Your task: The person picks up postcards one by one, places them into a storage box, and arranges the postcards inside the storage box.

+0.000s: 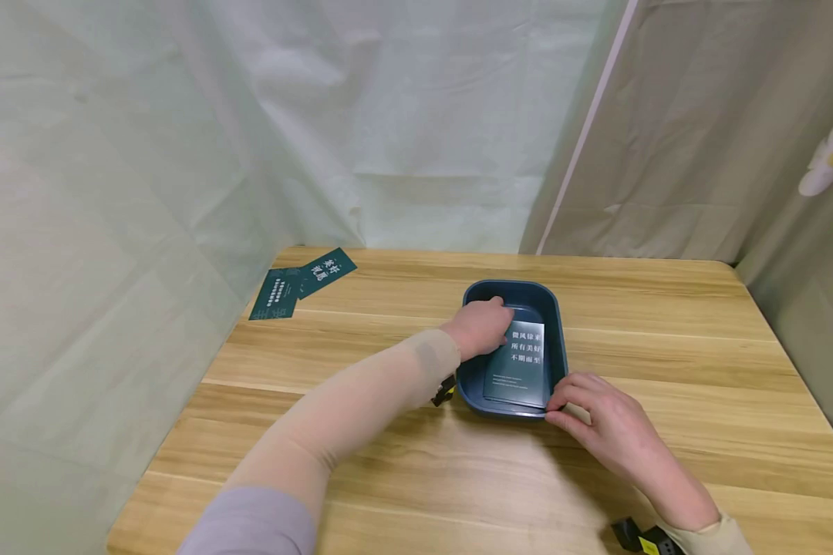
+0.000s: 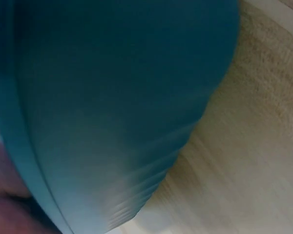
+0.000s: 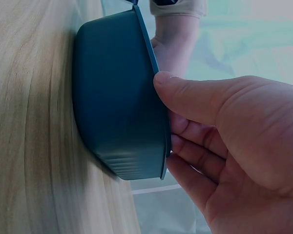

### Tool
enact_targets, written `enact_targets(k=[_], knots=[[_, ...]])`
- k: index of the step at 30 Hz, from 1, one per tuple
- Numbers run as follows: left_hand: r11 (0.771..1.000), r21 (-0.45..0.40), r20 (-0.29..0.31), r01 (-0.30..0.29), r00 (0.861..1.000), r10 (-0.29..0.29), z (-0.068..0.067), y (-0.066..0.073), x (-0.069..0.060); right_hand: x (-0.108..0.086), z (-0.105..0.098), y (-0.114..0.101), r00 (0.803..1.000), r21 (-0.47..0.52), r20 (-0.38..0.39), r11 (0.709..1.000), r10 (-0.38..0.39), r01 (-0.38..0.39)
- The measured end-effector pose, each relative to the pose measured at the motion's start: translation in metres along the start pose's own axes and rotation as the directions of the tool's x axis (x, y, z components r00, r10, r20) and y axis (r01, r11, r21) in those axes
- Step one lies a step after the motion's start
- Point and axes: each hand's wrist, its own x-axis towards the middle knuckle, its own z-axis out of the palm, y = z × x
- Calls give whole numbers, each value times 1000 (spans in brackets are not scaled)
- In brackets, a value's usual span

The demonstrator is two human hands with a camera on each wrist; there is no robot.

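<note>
A dark blue plastic box [image 1: 564, 351] stands on the wooden table, with green cards [image 1: 521, 370] printed in white characters lying inside it. My left hand [image 1: 480, 325] reaches over the box's left wall, its fingers at the upper left edge of the cards. Whether those fingers pinch a card is hidden. At the near right corner, my right hand [image 1: 605, 420] grips the rim. The right wrist view shows the thumb [image 3: 185, 95] on the outer side of the box wall [image 3: 117, 92] and the other fingers curled over the rim.
Two more green cards, one card [image 1: 326, 271] partly overlapping the other card [image 1: 275, 297], lie at the table's far left corner. Pale curtains [image 1: 423, 139] hang behind the wooden table [image 1: 403, 478]. Black devices [image 1: 642, 536] are strapped at both wrists.
</note>
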Motion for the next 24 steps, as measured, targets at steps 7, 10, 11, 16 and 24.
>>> enact_targets(k=[7,10,11,16,24], knots=[[1000,5,-9,15,1000,-15,2,2,-1,0,0,1,1000,-4,-11,1000,-20,20],[1000,12,-12,12,1000,-12,3,2,-1,0,0,2,1000,5,-14,1000,-28,28],[1000,10,-13,11,1000,-11,3,3,-1,0,0,2,999,7,-14,1000,-29,29],[1000,-3,-11,11,1000,-11,5,3,0,-1,0,3,1000,11,-10,1000,-29,29],[999,-29,-9,26,1000,-27,6,2,-1,-1,1,1,1000,2,-16,1000,-20,20]])
